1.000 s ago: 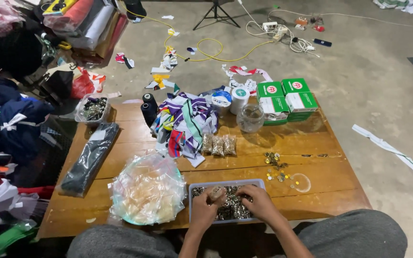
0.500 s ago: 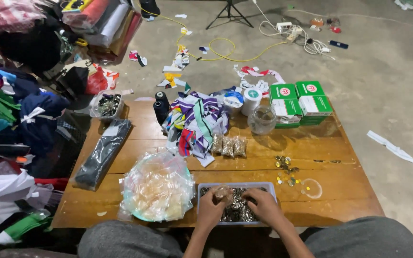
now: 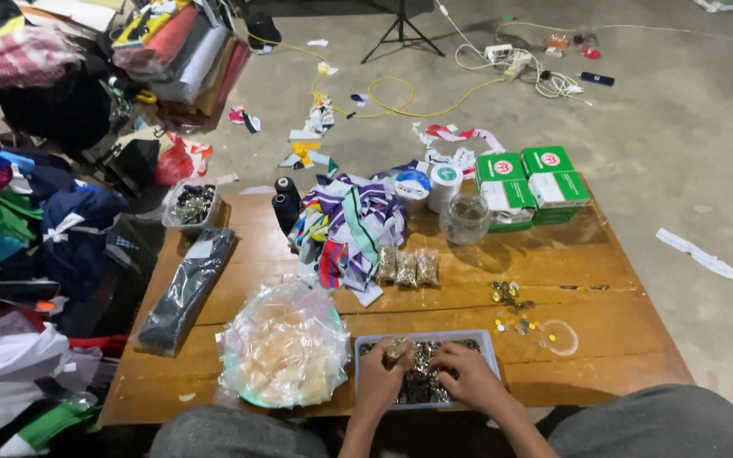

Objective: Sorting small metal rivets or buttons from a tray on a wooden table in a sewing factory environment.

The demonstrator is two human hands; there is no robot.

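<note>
Wooden desk [image 3: 604, 280], near edge, and both hands are down in the shallow pale tray [image 3: 365, 348] of small metal pieces [image 3: 422, 386]: the left hand [image 3: 381, 376] has its fingers curled in, seemingly pinching a piece near the tray's far-left corner, while the right hand [image 3: 466, 378] lies loosely spread over the heap. Sorting through the pieces looks like the step in hand. Lifting out one piece would call for a fine, steady pinch, with the clear bag of packets [image 3: 286, 348] just beside the tray.

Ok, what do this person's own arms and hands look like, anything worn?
Both forearms are bare, with no sleeves in view. The left hand and right hand show no gloves; rings or a watch are not discernible at this size.
</note>
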